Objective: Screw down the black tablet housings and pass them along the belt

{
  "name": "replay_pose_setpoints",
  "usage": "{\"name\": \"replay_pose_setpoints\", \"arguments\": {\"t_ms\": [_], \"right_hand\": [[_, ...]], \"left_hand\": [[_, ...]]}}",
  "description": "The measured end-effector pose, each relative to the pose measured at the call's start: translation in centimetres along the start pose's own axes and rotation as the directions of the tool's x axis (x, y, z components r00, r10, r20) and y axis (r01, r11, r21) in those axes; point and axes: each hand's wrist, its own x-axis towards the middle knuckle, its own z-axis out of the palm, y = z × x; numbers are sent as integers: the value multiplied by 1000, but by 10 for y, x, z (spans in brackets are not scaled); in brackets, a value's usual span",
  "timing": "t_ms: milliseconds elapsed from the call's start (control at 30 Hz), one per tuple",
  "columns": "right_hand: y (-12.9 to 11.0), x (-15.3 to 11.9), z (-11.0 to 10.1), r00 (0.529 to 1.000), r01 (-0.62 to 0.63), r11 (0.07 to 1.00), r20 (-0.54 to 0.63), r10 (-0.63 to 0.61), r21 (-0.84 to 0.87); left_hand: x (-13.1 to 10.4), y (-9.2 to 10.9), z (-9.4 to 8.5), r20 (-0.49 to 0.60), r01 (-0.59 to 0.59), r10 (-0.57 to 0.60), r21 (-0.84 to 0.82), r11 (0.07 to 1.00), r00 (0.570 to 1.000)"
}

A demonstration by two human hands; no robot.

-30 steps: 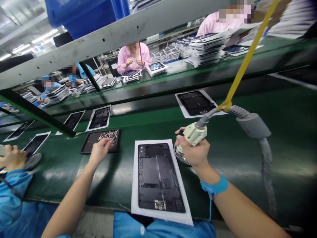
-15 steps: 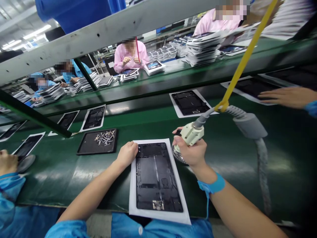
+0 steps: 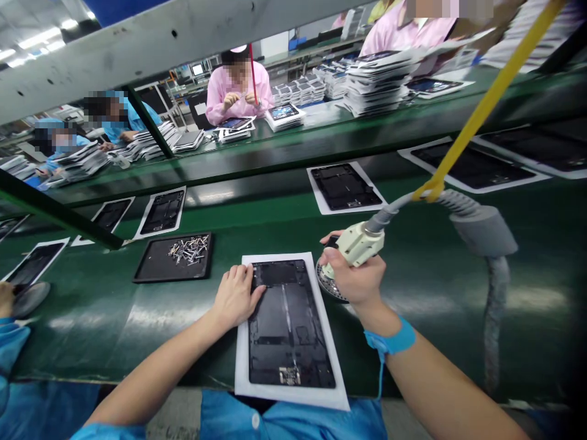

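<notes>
Touching tablet (image 3: pixel 288 324), lengthwise away and mostly rightward, with left hand (image 3: pixel 235 297), thumb spread. Gripping tool (image 3: pixel 359 243) alongside in right hand (image 3: pixel 365 281).

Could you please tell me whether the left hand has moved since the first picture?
Yes, the left hand has moved right from the black tray onto the left edge of the dark panel.

No words, numbers or signs can be read; the black tablet shell (image 3: pixel 291 324) shows none, only tiny pale marks too small to tell; the far screens (image 3: pixel 197 69) are too small and blurry to read.
</notes>
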Motion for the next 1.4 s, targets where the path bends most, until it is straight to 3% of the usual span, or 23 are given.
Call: {"name": "replay_pose_setpoints", "arguments": {"t_ms": [167,300,400,533,667,1400], "right_hand": [[3,5,0,998,15,1000,-53,-14,5],[4,8,-1,998,38,999,-55,-40,-23],[3,7,-2,998,46,997,-37,-48,-54],[2,4,0,999,33,998,-19,-34,-53],[6,-2,1,1000,-4,999,9,4,-41],[15,-6,5,999,-26,997,43,23,78]], "left_hand": [[20,-14,0,23,7,-6,-53,999,1000],[44,-40,14,-85,45,-72,-276,960,994],[52,-55,27,-147,-43,-29,-459,887,989],[52,-65,33,-169,-144,56,-571,808,984],[52,-67,30,-158,-197,127,-591,782,979],[53,-63,28,-138,-165,104,-582,796,985]]}}
